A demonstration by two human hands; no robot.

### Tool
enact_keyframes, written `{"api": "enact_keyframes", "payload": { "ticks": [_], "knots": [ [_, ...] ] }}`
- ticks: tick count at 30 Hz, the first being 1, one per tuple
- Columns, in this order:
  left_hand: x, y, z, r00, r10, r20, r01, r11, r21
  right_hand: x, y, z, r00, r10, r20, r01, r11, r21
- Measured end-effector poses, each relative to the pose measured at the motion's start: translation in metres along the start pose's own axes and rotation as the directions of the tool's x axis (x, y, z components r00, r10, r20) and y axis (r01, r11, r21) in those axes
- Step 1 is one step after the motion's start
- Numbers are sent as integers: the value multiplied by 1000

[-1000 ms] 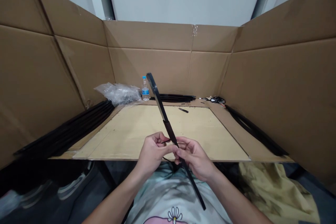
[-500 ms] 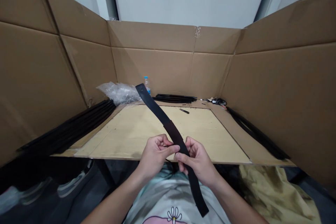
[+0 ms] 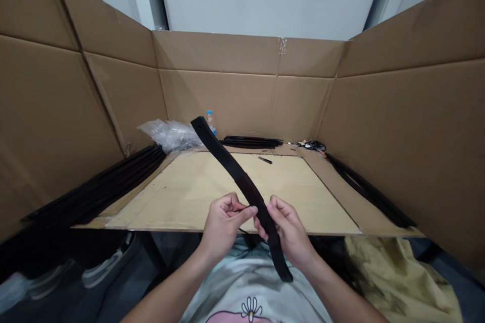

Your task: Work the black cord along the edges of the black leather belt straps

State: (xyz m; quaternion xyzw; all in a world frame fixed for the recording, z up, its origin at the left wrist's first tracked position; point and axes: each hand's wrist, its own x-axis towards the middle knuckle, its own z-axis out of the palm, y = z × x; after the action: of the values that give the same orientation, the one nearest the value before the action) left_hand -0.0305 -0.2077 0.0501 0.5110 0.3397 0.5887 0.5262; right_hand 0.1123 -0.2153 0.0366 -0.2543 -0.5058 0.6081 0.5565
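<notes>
Since the earlier frames the strap [image 3: 231,164] has rotated and dropped. One second ago it stood edge-on and steep; it now shows its broad dark face and lies at a flatter angle. Its far end has swung lower and further to the left, and now covers part of the water bottle [image 3: 210,120]. The near end has drawn up and hangs shorter over the person's shirt than half a second ago. Both hands remain in nearly the same place above the near edge of the board [image 3: 182,192].

Hand state:
- The left hand [image 3: 223,222] is closed, with thumb and forefinger pinched on the left edge of the strap.
- The right hand [image 3: 290,229] grasps the strap from the right, fingers curled round it and thumb on top.

Position of the strap: it is held clear of the board. It runs diagonally from upper left, near the plastic bag [image 3: 170,133], down between the two hands to lower right.

Surroundings: bundles of black strips [image 3: 102,184] lie along the left side of the board. Cardboard walls [image 3: 235,96] enclose the work area on three sides.
</notes>
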Motion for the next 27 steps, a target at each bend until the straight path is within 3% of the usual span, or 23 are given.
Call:
{"api": "enact_keyframes", "payload": {
  "ticks": [4,8,14,17,24,27],
  "knots": [
    [4,0,-6,999,-53,-11,53,999,-7,4,5,-5,994,-58,89,58,998,1],
    [5,5,-8,992,-120,25,119,992,36,7,5,-8,984,24,176,-12,997,-70],
    [1,12,-7,970,-178,167,178,984,11,2,-5,-5,966,132,221,-117,990,-79],
    [0,12,-8,956,-165,243,176,984,-26,0,-6,-4,962,126,244,-106,990,-94],
    [1,10,-7,958,-74,277,100,992,-79,0,1,-3,988,73,136,-69,997,-39],
    [0,7,-6,985,-55,164,56,998,-3,0,3,-2,994,76,77,-72,996,-46]
  ]
}}
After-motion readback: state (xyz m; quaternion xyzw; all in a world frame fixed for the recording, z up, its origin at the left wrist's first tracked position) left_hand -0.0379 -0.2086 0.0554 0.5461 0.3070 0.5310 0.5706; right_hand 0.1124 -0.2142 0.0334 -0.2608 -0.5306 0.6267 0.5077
